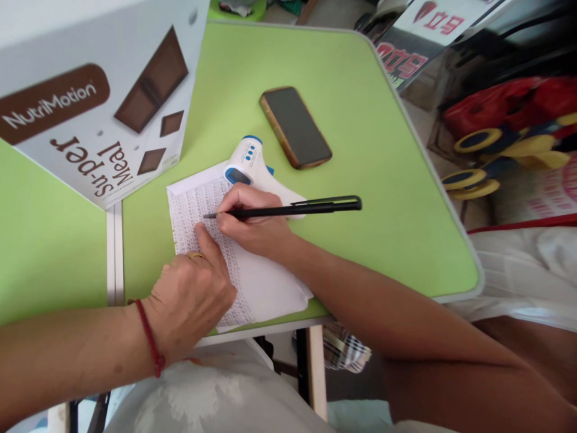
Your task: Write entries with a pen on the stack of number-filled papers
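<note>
My left hand (193, 294), with a red cord bracelet at the wrist and a ring, rests on white paper (270, 288) covered in rows of small handwriting. Its index finger stretches toward the written lines and the other fingers curl under; it holds nothing. A hand (256, 219) of another person, reaching in from the right, grips a black pen (315, 207) whose tip is on the writing, just above my fingertip. Partly behind that hand, a white and blue infrared thermometer (246, 159) lies across the paper's upper edge. My right hand is not in view.
A large white NutriMotion box (99, 102) stands on the green table (383, 198) at the left. A phone (297, 126) in a brown case lies beyond the thermometer. The table's rounded edge runs down the right side, with red and yellow items (505, 144) past it.
</note>
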Demonstrator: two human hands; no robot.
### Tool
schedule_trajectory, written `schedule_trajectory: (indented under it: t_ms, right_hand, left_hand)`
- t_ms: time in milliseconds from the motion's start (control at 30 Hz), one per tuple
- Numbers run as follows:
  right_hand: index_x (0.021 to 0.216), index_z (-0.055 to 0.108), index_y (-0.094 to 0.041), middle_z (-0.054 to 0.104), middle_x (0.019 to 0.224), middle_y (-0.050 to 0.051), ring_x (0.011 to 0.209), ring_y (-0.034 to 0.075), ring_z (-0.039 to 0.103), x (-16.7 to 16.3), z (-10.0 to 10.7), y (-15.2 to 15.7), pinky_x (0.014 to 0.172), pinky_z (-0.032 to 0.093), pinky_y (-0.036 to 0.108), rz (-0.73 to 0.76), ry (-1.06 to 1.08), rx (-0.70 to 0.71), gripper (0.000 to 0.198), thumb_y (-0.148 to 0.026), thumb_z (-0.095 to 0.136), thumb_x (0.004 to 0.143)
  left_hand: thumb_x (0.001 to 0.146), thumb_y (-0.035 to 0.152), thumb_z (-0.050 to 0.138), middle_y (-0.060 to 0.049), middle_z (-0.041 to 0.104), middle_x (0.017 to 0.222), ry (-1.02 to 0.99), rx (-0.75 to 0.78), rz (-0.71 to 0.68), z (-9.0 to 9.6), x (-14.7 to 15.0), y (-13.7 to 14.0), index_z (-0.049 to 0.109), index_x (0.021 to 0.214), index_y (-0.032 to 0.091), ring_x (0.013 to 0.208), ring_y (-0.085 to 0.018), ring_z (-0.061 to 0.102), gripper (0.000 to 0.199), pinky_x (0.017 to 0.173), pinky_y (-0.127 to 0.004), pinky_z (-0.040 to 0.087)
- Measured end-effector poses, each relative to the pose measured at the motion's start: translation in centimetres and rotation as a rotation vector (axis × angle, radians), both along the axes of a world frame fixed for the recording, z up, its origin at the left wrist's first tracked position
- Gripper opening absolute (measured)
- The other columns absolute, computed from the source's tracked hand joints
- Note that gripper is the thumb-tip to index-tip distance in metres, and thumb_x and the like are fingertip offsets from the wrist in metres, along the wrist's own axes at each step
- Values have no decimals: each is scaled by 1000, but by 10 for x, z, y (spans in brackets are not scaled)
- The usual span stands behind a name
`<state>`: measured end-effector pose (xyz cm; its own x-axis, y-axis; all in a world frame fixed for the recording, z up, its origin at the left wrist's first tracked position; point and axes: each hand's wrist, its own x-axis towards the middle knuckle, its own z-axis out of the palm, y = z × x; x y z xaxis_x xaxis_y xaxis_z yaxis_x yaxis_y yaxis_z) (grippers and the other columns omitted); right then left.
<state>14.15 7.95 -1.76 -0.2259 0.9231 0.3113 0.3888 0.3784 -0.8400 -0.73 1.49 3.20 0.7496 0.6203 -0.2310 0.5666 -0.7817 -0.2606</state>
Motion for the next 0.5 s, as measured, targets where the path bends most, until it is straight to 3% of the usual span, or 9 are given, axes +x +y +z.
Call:
schedule_trajectory:
  t_ms: [500]
  right_hand:
    - [61, 50, -21, 50, 55, -5, 51, 9, 41, 1, -2, 3, 51, 40, 26, -36, 30, 14, 11, -14, 54, 67]
  left_hand:
    - [90, 34, 61, -41, 57, 117, -36, 11, 6, -2, -1, 0, 55, 126, -13, 47, -16, 53, 59, 38, -26, 31]
